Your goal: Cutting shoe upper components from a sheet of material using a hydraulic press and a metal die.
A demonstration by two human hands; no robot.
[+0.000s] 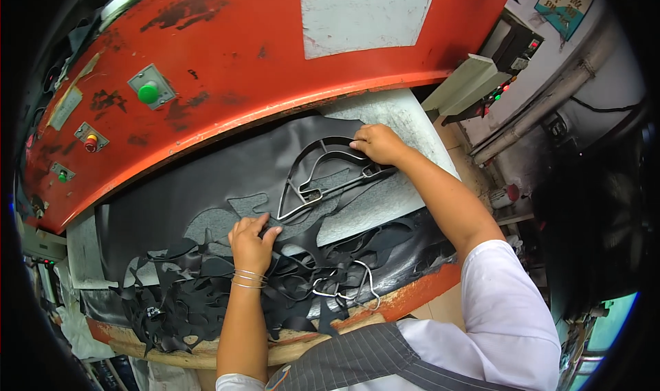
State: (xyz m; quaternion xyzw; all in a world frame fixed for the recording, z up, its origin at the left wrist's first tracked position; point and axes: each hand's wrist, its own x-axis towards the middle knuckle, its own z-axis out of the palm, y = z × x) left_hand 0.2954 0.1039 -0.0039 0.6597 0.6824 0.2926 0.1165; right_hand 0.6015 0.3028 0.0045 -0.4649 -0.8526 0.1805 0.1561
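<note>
A metal cutting die (323, 178) with curved steel outlines lies on a sheet of black leather (206, 178) spread over a grey cutting pad (385, 198). My right hand (377, 143) grips the die's far right edge. My left hand (251, 241), bangles on its wrist, rests palm down on the leather just left of the die, next to a cut-out hole. Above both hangs the red press head (261, 68).
A heap of black leather scraps (199, 295) covers the near edge of the bench, with a second metal die (344, 288) lying in it. Green and red buttons (148, 92) sit on the press head. A control box (512, 51) stands at the right.
</note>
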